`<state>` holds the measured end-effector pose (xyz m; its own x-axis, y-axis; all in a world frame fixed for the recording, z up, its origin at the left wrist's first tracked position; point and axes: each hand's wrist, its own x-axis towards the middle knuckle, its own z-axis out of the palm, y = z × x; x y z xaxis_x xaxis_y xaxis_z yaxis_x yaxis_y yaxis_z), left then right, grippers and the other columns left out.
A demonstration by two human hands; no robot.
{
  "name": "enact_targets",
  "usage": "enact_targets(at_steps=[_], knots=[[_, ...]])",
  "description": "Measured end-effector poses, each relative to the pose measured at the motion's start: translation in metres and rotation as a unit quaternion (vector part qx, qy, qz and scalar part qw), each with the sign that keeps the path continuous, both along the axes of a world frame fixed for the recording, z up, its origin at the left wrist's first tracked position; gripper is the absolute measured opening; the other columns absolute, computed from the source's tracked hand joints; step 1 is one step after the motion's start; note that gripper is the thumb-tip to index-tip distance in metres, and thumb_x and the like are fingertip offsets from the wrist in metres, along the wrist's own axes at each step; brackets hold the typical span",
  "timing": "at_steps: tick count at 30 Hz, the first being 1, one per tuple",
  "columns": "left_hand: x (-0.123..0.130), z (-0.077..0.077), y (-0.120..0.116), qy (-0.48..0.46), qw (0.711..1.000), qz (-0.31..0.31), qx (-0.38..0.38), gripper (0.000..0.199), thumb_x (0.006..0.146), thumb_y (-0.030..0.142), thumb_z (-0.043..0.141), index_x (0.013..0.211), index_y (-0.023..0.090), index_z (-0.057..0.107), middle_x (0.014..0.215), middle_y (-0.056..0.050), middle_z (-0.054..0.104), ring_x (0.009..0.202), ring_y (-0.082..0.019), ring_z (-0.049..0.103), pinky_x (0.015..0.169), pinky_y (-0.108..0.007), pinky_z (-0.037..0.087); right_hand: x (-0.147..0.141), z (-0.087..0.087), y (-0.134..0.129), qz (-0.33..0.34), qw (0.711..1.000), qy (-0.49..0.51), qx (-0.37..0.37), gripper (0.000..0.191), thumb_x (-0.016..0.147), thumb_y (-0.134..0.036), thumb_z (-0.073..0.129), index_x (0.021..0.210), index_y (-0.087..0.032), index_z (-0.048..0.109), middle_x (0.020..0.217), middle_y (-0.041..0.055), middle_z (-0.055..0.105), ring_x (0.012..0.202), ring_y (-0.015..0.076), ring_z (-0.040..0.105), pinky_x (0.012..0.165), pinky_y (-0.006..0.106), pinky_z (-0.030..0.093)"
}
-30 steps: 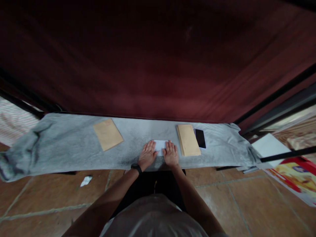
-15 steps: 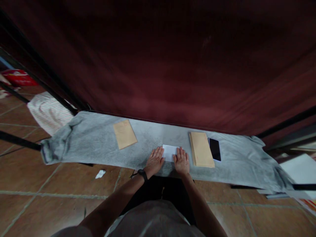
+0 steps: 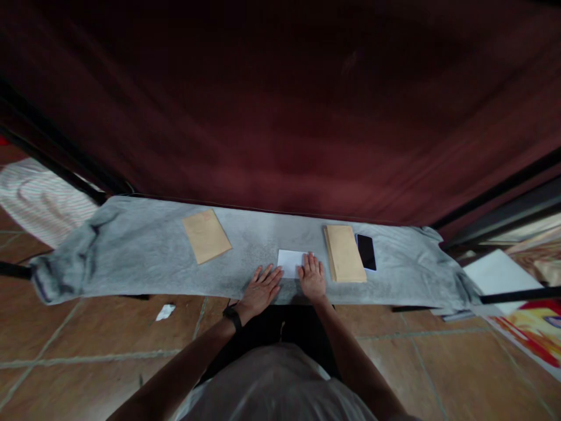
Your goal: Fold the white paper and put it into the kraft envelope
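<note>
1. Centrally, the white paper [image 3: 290, 263] lies flat on the cloth-covered table [image 3: 140, 251].
2. The right hand [image 3: 312, 279], palm down, fingers slightly parted, covers its right edge.
3. The left hand [image 3: 260, 292] lies spread, fingertips at its left edge.

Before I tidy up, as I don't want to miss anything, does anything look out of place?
Yes: a small white scrap lies on the tiled floor, like dropped litter. The left brown envelope also sits askew on the grey cloth.
</note>
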<state>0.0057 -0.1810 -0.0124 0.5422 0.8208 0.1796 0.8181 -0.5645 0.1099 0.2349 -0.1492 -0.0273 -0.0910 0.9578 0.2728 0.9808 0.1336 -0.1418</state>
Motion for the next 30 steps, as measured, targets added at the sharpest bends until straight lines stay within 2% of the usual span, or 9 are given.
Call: enact_targets(at_steps=[5, 9, 12, 18, 26, 30], knots=[[0.0, 0.001, -0.003, 0.008, 1.0, -0.009, 0.009, 0.053, 0.104, 0.042, 0.034, 0.155, 0.027, 0.036, 0.159, -0.002, 0.042, 0.152, -0.022, 0.026, 0.126, -0.05, 0.013, -0.009, 0.01, -0.002, -0.007, 1.0, 0.014, -0.007, 0.053, 0.106, -0.035, 0.032, 0.153, -0.011, 0.039, 0.158, 0.0175, 0.039, 0.146, 0.0315, 0.037, 0.119, 0.054, 0.024], [0.003, 0.003, -0.005, 0.007, 1.0, -0.013, -0.006, 0.055, 0.102, 0.044, 0.04, 0.151, 0.019, 0.044, 0.155, -0.01, 0.047, 0.151, -0.026, 0.029, 0.126, -0.052, 0.014, -0.034, 0.018, -0.008, 0.113, 0.992, 0.032, -0.045, 0.051, 0.106, -0.034, 0.032, 0.153, -0.018, 0.04, 0.16, 0.0105, 0.039, 0.147, 0.025, 0.036, 0.12, 0.046, 0.027], [0.003, 0.003, -0.009, 0.007, 0.999, -0.031, -0.022, 0.057, 0.099, 0.044, 0.049, 0.146, 0.011, 0.05, 0.151, -0.017, 0.05, 0.15, -0.028, 0.032, 0.125, -0.051, 0.017, -0.051, 0.02, -0.014, 0.167, 0.981, 0.039, -0.088, 0.047, 0.107, -0.034, 0.031, 0.151, -0.023, 0.044, 0.159, 0.0075, 0.042, 0.147, 0.023, 0.036, 0.12, 0.047, 0.026], [0.001, 0.003, -0.013, 0.018, 0.997, -0.049, -0.048, 0.063, 0.092, 0.043, 0.06, 0.142, 0.005, 0.052, 0.15, -0.023, 0.049, 0.148, -0.031, 0.034, 0.125, -0.05, 0.017, -0.057, 0.022, -0.011, 0.17, 0.977, 0.035, -0.124, 0.048, 0.107, -0.036, 0.029, 0.152, -0.023, 0.044, 0.16, 0.0087, 0.039, 0.147, 0.0275, 0.035, 0.12, 0.057, 0.021], [0.008, 0.008, -0.016, 0.04, 0.996, -0.038, -0.066, 0.074, 0.09, 0.048, 0.06, 0.145, 0.0, 0.046, 0.154, -0.027, 0.042, 0.149, -0.034, 0.032, 0.124, -0.047, 0.019, -0.058, 0.022, 0.009, 0.165, 0.978, 0.001, -0.129, 0.052, 0.107, -0.034, 0.025, 0.156, -0.02, 0.037, 0.164, 0.0075, 0.032, 0.149, 0.0272, 0.029, 0.121, 0.053, 0.018], [0.007, 0.004, -0.017, 0.008, 0.996, -0.037, -0.077, 0.073, 0.093, 0.049, 0.054, 0.149, 0.003, 0.042, 0.156, -0.024, 0.04, 0.15, -0.032, 0.029, 0.124, -0.049, 0.019, -0.061, 0.019, 0.017, 0.148, 0.981, 0.005, -0.127, 0.053, 0.107, -0.035, 0.023, 0.156, -0.021, 0.035, 0.163, 0.0074, 0.032, 0.15, 0.0268, 0.028, 0.122, 0.053, 0.017]])
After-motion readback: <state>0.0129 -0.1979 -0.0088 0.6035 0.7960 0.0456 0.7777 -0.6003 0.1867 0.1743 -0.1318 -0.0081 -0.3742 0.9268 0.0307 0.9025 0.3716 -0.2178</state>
